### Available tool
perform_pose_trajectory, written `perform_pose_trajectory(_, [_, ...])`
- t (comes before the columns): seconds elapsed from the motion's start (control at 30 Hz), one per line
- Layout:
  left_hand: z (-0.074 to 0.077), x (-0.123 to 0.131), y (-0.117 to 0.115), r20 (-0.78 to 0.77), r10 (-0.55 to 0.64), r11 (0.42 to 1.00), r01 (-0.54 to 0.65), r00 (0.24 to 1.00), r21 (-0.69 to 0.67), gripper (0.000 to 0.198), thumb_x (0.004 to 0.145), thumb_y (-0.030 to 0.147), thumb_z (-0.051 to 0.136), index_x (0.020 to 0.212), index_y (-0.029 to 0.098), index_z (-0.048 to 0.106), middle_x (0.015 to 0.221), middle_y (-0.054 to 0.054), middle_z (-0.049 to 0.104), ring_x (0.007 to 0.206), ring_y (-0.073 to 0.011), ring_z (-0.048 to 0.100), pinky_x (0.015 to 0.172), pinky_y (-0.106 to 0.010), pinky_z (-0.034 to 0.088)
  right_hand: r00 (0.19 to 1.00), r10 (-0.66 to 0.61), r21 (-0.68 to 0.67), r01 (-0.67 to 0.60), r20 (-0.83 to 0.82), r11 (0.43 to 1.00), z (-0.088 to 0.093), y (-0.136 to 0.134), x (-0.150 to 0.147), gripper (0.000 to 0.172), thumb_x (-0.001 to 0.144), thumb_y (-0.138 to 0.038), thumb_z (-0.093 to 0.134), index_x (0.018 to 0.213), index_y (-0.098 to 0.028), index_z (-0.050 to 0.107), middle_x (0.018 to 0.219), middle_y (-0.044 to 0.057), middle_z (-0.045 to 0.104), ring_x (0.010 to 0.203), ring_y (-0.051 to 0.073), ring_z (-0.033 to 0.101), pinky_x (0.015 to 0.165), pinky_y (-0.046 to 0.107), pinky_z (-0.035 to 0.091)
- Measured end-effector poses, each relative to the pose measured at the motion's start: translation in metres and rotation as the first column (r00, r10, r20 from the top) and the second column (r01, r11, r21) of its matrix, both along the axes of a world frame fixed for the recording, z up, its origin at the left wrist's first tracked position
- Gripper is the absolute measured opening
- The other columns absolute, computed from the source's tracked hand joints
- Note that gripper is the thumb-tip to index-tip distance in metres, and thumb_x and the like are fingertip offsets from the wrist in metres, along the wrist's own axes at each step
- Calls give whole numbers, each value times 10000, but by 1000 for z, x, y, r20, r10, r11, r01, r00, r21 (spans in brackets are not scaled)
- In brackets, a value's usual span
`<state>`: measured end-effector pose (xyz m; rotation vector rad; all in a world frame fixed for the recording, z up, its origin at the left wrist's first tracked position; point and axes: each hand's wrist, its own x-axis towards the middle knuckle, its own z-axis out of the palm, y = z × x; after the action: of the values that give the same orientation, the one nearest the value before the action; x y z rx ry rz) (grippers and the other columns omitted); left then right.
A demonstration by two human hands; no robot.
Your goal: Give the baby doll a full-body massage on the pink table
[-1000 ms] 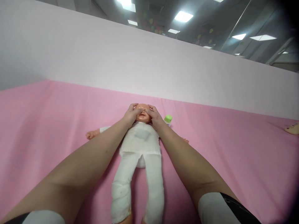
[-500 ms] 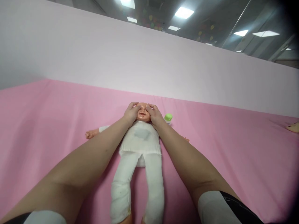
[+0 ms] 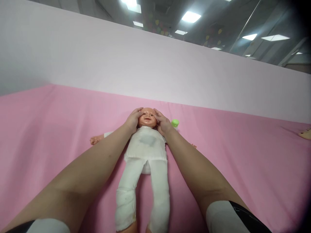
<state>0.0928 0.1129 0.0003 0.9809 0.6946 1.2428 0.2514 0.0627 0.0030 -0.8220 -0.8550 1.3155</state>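
A baby doll in white cloth lies on its back on a pink sheet, its head toward the wall. My left hand rests along the left side of the doll's head, its thumb near one eye. On the other side of the head, my right hand touches the temple and cheek with its fingers. Both hands cup the head between them, and the doll's eyes and mouth show. The undersides of my fingers are hidden.
A bottle with a green cap stands just right of my right hand. Behind the sheet rises a pale wall with glass above it. A beige object lies at the far right edge.
My thumbs have moved outward from the doll's eyes to the sides of its face. Both hands have spread slightly apart, uncovering the eyes.
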Motion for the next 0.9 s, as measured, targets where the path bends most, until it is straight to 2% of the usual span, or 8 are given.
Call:
perform_pose_trajectory(0.13, [1,3,-6,-71,-15,996,21,997,81,721,718,328,848,1379,204,589,1225,-127,697,1043,-263,710,976,-418,569,995,-38,74,31,94,997,0,1,-5,750,726,-385,851,1394,-276,529,1365,70,639,1122,254,699,1026,447,589])
perform_pose_trajectory(0.2, [1,4,-6,-93,-14,995,23,996,94,743,712,340,863,1391,207,590,1256,-131,688,1062,-268,707,983,-416,566,985,-87,98,74,146,992,-1,4,-7,726,704,-415,872,1337,-273,545,1303,58,653,1076,240,708,1002,431,594])
perform_pose_trajectory(0.3, [0,7,-3,-131,17,995,-4,991,101,654,717,348,851,1318,203,638,1173,-123,716,999,-269,716,936,-422,579,964,-163,90,147,212,985,-3,9,-8,675,693,-444,870,1265,-273,556,1214,41,665,1006,224,712,949,418,604])
perform_pose_trajectory(0.43, [0,12,1,-150,67,992,-50,986,114,534,744,363,819,1231,195,682,1097,-107,733,956,-250,712,916,-405,576,947,-217,85,202,238,976,-4,13,-9,611,707,-473,855,1214,-276,577,1190,35,668,975,214,709,917,405,606])
perform_pose_trajectory(0.67, [6,6,-2,8,-11,1000,11,1000,-29,462,811,251,706,1267,193,669,1156,-112,736,1030,-264,717,974,-418,575,984,-151,79,144,96,986,-10,17,-7,531,795,-459,753,1268,-263,609,1250,45,694,1115,218,682,1029,431,575])
perform_pose_trajectory(0.77, [7,-1,-3,92,-70,993,78,993,-94,528,803,221,706,1327,204,646,1234,-136,722,1081,-306,719,983,-471,586,996,-82,45,81,20,996,-10,15,-2,562,794,-366,743,1331,-281,604,1347,46,672,1184,237,663,1054,455,572])
perform_pose_trajectory(0.9, [7,-9,-4,156,-119,980,141,981,-142,680,739,185,735,1404,200,596,1299,-168,696,1143,-354,704,1000,-534,583,999,11,1,-11,-41,1000,-7,8,5,686,771,-268,735,1431,-298,550,1430,53,631,1237,262,645,1077,513,564])
